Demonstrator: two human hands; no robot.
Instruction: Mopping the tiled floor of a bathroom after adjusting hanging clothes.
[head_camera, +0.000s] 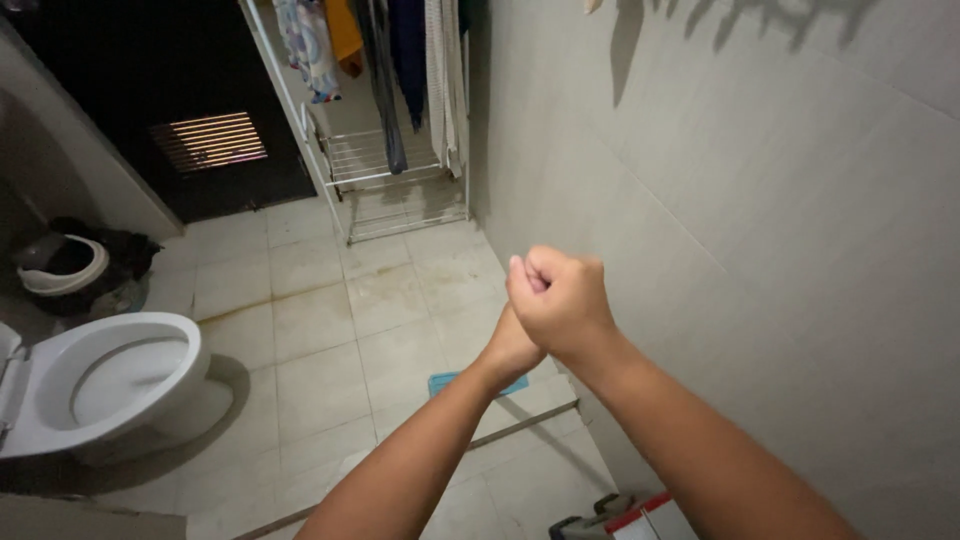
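both hands clasped, right hand (560, 295) over left hand (510, 345), above tiled floor (320, 340)

Person, head view — two bare forearms entering from the near edge, no sleeves in sight. Right hand (560, 300): no ring, watch or glove visible, wrist unadorned. Left hand (508, 350): mostly hidden behind the right — wrist likewise bare, no band or bracelet. Fingernails not discernible.
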